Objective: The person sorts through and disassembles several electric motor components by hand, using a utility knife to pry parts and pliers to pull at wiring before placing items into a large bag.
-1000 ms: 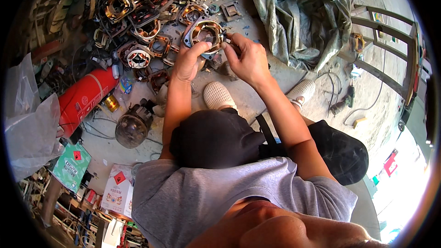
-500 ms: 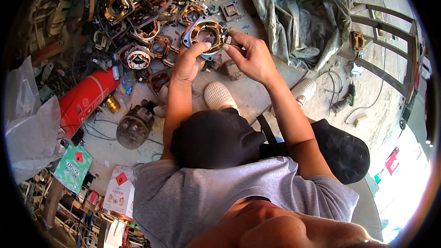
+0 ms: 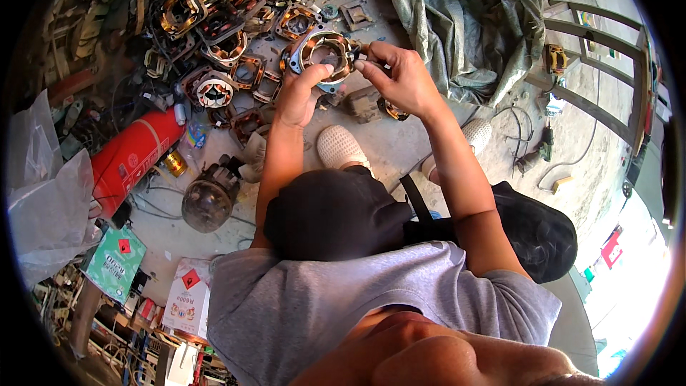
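A motor stator (image 3: 306,45), a metal ring frame with copper windings inside, is held up in front of me over the floor. My left hand (image 3: 299,98) grips its lower left side, with the thumb laid over the rim toward the opening. At the stator's right edge, my right hand (image 3: 404,80) has thumb and forefinger pinched together beside the windings. What sits between those fingertips is small and dark, and I cannot make it out. Under my right hand, another piece with copper winding (image 3: 394,109) lies on the floor by a grey block (image 3: 365,104).
A heap of stators (image 3: 230,44) spreads at the far left. Left of me are a red cylinder (image 3: 136,161), a dark round compressor (image 3: 207,199) and a white box (image 3: 187,300). A grey tarp (image 3: 475,36) lies far right, near a metal rack (image 3: 604,43) and a cable (image 3: 572,168).
My right hand has shifted slightly up and right, along the stator's edge. The copper-wound piece below it has come into view. My left hand keeps its grip on the stator.
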{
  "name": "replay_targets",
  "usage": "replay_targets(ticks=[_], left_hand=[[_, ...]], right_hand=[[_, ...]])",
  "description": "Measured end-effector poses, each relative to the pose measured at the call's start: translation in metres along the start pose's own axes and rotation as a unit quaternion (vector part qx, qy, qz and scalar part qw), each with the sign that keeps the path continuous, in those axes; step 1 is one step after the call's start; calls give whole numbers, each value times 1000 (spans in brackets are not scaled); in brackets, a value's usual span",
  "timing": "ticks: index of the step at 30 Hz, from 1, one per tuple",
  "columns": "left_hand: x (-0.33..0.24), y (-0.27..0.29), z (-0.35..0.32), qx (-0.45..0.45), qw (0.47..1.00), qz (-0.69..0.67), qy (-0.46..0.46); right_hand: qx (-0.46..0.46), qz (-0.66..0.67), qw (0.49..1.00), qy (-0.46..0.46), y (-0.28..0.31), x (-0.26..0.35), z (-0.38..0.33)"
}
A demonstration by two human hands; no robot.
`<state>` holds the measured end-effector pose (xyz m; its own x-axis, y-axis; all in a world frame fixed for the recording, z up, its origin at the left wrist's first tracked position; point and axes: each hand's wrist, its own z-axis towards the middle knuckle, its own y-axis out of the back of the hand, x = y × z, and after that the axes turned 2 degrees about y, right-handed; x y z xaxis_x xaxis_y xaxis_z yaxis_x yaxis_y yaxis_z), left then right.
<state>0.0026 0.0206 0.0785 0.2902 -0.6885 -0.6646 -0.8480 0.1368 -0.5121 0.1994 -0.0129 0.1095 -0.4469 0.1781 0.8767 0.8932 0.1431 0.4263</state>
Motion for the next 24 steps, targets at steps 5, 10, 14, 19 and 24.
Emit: replay_targets(ticks=[5, 10, 14, 19, 24], left_hand=[[-7, 0, 0, 9, 1000, -12, -18], [-4, -4, -2, -11, 997, 29, -66], [-4, -7, -2, 8, 1000, 11, -8], [4, 1, 1, 4, 1000, -28, 11], [-2, 0, 0, 3, 1000, -10, -15]], right_hand=[[14, 13, 1000, -14, 1, 11, -2], [13, -28, 1000, 8, 0, 8, -2], [-31, -113, 992, 37, -4, -8, -2], [31, -10, 999, -30, 7, -1, 1], [-2, 13, 1000, 23, 0, 3, -3]])
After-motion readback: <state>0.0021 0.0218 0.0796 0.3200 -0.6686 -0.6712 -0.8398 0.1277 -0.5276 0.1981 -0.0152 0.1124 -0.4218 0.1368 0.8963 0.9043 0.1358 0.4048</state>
